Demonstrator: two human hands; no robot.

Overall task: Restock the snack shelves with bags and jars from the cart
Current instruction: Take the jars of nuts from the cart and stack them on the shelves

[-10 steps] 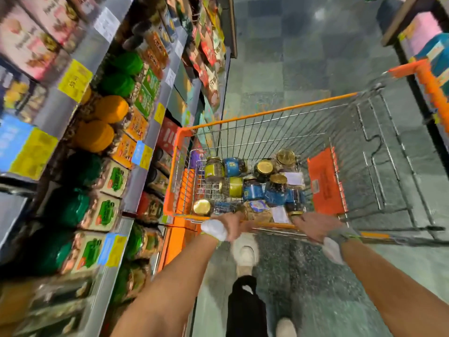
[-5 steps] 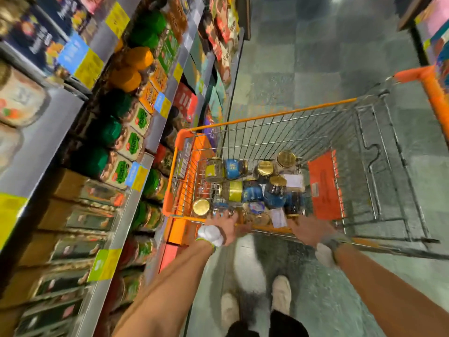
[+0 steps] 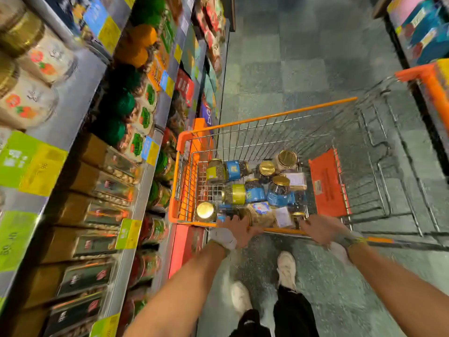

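An orange-rimmed wire cart stands in the aisle in front of me. Several jars with gold lids and blue or yellow labels lie in its basket. My left hand grips the cart's near orange rail at the left. My right hand grips the same rail further right. The snack shelves run along my left, stocked with green-lidded and orange-lidded jars and boxed packs.
Another shelf unit with blue and pink boxes stands at the far right, with an orange cart handle beside it. Grey tiled floor stretches ahead. My feet in white shoes are below the cart.
The cart and I have rolled forward along the aisle; the shelf items have slid toward me and out of view. Both hands stay on the rail.
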